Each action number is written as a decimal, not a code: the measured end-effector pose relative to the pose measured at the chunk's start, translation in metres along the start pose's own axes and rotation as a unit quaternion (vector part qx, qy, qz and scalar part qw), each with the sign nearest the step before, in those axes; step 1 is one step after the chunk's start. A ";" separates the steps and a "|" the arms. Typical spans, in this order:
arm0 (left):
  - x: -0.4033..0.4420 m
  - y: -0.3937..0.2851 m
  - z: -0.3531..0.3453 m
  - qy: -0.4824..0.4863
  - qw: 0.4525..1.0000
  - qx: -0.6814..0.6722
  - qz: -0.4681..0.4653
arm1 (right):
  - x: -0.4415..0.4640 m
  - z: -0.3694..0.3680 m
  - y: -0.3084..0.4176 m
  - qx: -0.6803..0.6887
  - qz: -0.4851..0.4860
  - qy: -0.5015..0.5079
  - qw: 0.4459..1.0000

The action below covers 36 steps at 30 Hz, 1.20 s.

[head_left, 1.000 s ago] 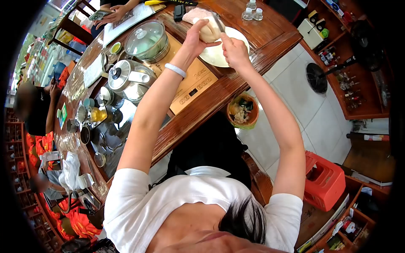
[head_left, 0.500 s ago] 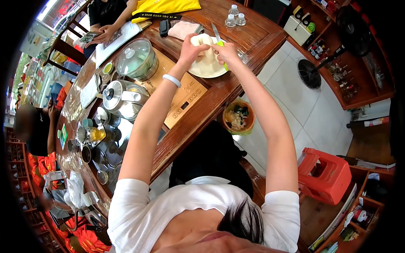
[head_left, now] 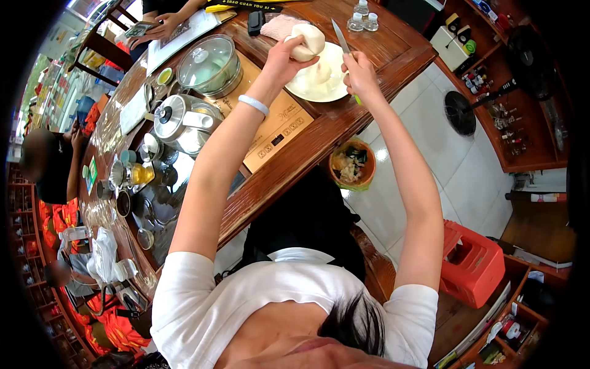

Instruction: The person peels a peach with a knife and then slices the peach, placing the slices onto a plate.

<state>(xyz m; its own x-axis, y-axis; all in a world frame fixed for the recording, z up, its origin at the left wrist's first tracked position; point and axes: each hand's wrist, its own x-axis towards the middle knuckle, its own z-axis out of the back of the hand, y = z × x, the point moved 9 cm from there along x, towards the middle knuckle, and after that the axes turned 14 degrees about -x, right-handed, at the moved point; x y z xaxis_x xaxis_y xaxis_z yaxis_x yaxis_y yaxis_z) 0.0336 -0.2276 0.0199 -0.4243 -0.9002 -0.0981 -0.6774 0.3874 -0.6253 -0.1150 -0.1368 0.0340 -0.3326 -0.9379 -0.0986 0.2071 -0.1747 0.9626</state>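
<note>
My left hand [head_left: 284, 66], with a pale bracelet on its wrist, is closed around a smooth, rounded cream-white piece of food [head_left: 309, 40]. Its kind I cannot make out. That piece is held up over the left side of a white plate [head_left: 335, 91], on which more pale food seems to lie. To the right, my right hand [head_left: 362, 77] grips a knife [head_left: 340, 35] with a green handle. The blade points up and away from me, apart from the food. Behind the plate lies a folded pink cloth [head_left: 279, 26].
Left of the plate are a glass-lidded pot [head_left: 209, 67], a steel kettle [head_left: 184, 123] and tea ware. Small bottles [head_left: 362, 21] stand at the back. Below the table edge is a waste bin [head_left: 353, 165]; a red stool [head_left: 473, 264] stands right. Other people sit across and to the left.
My hands have drawn apart. The left has lifted the white piece up off the plate, and the right has moved right with the knife. The view has shifted slightly.
</note>
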 end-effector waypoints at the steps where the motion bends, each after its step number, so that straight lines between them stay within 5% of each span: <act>1: -0.001 0.003 -0.008 0.041 0.995 -0.081 0.041 | -0.003 -0.001 -0.004 0.000 0.005 0.001 1.000; 3: -0.010 0.003 -0.008 0.040 0.996 -0.074 0.038 | -0.016 0.002 0.011 -0.149 0.113 -0.049 0.981; 5: -0.022 0.010 -0.016 0.062 0.980 -0.171 0.086 | -0.030 -0.010 0.013 -0.178 0.122 -0.006 0.976; 16: -0.047 0.014 -0.023 0.050 0.997 -0.056 0.029 | -0.072 -0.013 0.055 -0.298 0.278 -0.103 0.907; 36: -0.072 -0.001 -0.045 0.081 0.995 -0.046 -0.045 | -0.095 -0.022 0.056 -0.320 0.296 -0.107 0.894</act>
<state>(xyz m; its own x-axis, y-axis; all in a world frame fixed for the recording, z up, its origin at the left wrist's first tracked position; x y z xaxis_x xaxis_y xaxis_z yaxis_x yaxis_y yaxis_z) 0.0376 -0.1540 0.0628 -0.4465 -0.8907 0.0858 -0.7655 0.3306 -0.5520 -0.0512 -0.0643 0.0916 -0.1442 -0.8562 0.4961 0.8663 0.1330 0.4815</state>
